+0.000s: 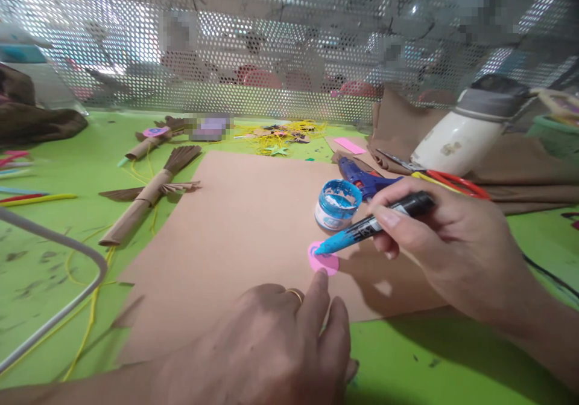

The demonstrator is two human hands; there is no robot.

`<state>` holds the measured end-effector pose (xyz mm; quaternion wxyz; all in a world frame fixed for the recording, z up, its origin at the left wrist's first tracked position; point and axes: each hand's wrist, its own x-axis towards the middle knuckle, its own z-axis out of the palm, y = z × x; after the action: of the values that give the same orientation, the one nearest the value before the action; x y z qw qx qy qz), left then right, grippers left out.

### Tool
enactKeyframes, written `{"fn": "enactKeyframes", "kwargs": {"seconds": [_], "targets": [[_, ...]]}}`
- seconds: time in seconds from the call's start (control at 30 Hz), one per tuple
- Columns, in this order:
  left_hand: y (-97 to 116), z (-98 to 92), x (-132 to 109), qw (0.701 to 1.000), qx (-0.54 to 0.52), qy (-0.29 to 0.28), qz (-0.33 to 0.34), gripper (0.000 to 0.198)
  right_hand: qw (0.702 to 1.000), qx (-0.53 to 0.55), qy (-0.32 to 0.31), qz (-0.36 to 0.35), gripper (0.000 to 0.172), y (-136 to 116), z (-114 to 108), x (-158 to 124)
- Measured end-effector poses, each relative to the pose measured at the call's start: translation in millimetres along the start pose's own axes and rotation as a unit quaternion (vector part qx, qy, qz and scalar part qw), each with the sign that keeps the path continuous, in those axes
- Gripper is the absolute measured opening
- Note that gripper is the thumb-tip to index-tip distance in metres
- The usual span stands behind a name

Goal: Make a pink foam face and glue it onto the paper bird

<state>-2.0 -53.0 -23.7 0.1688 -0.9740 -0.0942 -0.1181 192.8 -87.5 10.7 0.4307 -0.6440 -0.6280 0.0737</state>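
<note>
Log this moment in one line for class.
left hand: fingertip at pink disc | right hand: holds marker, blue tip at disc | paint jar: open

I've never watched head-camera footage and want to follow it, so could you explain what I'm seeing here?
There is no machine here, only a person's two bare hands. The single picture comes from a camera worn on that person's head, looking forward and down.

The right hand holds a black marker with a blue end, its tip at a small pink disc. The left hand has a fingertip at the disc's near edge.

The disc lies on a large brown sheet on a green table. Just beyond is an open jar smeared with blue, with a glue gun behind it. Two brown rolled-paper pieces lie to the left.
</note>
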Motion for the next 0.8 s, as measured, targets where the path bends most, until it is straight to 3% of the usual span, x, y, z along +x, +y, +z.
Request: {"fn": "enactKeyframes", "kwargs": {"seconds": [0.1, 0.3, 0.57, 0.7, 0.8], "targets": [[-2.5, 0.0, 1.9, 1.000, 0.005, 0.002, 0.001, 0.026, 1.000, 0.005, -0.005, 0.001, 0.010, -1.0, 1.4, 0.6], [-13.4, -1.3, 6.1, 0.996, -0.028, 0.023, 0.086, 0.025, 0.999, 0.010, -0.025, -0.025, 0.007, -1.4, 1.3, 0.8], [-14.9, 1.0, 6.0, 0.996, -0.021, 0.022, 0.081, 0.027, 0.999, -0.011, -0.020, -0.023, 0.008, 1.9, -0.9, 0.7], [-14.4, 2.7, 5.9, 0.996, -0.017, 0.028, 0.081, 0.026, 1.000, -0.012, 0.016, -0.022, 0.007, 2.4, -0.4, 1.3], [-9.1, 2.2, 3.6, 0.998, -0.001, 0.026, 0.048, 0.027, 0.999, -0.013, 0.027, -0.015, 0.007, 2.8, -0.2, 1.4]]}}
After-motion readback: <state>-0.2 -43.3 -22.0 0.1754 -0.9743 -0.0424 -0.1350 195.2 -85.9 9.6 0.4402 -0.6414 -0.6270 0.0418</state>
